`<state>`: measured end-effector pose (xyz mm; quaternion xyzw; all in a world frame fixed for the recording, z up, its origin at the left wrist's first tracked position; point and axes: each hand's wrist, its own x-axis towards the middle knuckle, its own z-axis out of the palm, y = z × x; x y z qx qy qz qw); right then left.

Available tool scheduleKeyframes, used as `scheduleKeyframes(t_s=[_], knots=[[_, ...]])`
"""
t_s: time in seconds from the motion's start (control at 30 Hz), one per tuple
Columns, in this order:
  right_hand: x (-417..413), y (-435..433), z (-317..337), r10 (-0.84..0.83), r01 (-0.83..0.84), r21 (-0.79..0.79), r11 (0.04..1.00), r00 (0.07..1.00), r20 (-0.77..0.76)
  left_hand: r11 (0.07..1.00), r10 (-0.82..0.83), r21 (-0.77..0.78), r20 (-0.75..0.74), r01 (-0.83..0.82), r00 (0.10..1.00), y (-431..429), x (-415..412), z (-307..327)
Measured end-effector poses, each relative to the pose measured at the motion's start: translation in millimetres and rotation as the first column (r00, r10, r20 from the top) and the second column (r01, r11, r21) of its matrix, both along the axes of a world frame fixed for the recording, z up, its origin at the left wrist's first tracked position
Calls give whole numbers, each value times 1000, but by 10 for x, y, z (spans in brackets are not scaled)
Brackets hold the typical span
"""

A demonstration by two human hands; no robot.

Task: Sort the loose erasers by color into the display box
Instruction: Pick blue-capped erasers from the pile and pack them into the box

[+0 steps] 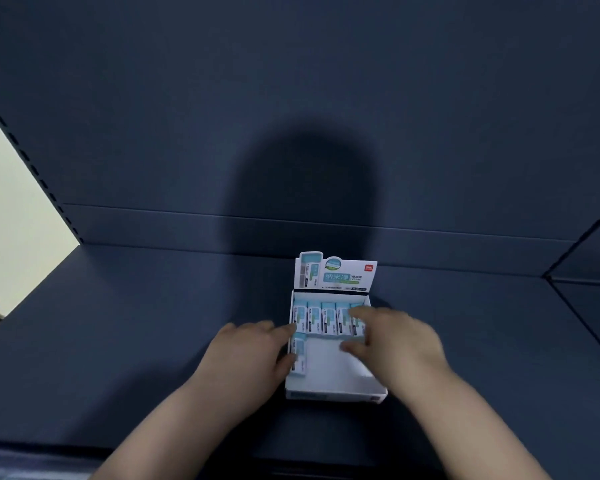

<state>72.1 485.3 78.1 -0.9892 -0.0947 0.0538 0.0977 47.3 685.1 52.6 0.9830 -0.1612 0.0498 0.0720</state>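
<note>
Two hands on the box here, so starting with those. My left hand is up against the left wall of the display box, fingers fairly loose and not wrapped round anything, tips touching the wall right by the lone eraser in the front-left corner. My guess is it's bracing the box so it doesn't skate around on the shelf.

The right hand is smeared with motion blur. Its fingers reach over the right end of the back row and the thumb sits lower, near that row's front edge. I honestly can't tell whether it's pinching that end eraser or just nudging it.

The back row is about five erasers side by side, tight against the header card. Every wrapper looks the same pale blue and white to me. Most of the front of the box is bare white floor, so I'd say it's roughly half filled. No loose ones visible on the shelf.
</note>
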Motion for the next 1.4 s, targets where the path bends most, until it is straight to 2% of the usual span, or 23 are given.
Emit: scheduleKeyframes(t_s=[0.1, 0.2, 0.3, 0.4, 0.5, 0.6, 0.73, 1.07, 1.17, 1.3, 1.4], knots=[[-54, -190, -2, -118, 118, 12, 993, 993, 19, 1000, 22, -9, 15, -22, 1000, -32, 12, -14], [-121, -182, -87, -162, 163, 22, 986, 986, -35, 1000, 29, 2, -10, -29, 1000, -108, 60, -13], [-188, -161, -168, -188, 188, 40, 981, 982, 0, 999, 27, 21, -23, -27, 999, -170, 70, 9], [-247, -150, -176, -202, 200, 41, 979, 979, 41, 999, 11, 34, 15, -11, 1000, -182, 110, 31], [-282, -144, -180, -210, 209, 33, 977, 976, 52, 997, -67, 52, 162, 59, 985, -207, 206, -73], [-313, -172, -194, -235, 233, 49, 971, 970, 65, 991, -136, 47, 235, 129, 962, -293, 245, -83], [-402, -290, -191, -264, 260, 59, 964, 961, 82, 985, -171, 34, 232, 167, 958, -464, 190, -45], [-682, -1375, -129, -168, 165, 36, 986, 976, 141, 982, -152, -76, 230, 174, 961, -1672, -161, 86], [-749, -1939, -65, -126, 125, 20, 992, 983, 130, 996, -73, -26, 262, 82, 962, -2220, -221, 94], [-836, -2604, -24, -38, 43, -34, 999, 992, 122, 997, 12, 72, 129, -21, 992, -2879, -395, 161], [-921, -2980, -1, 6, 3, -50, 999, 985, 170, 992, -16, 125, 88, 5, 996, -3184, -527, 184]])
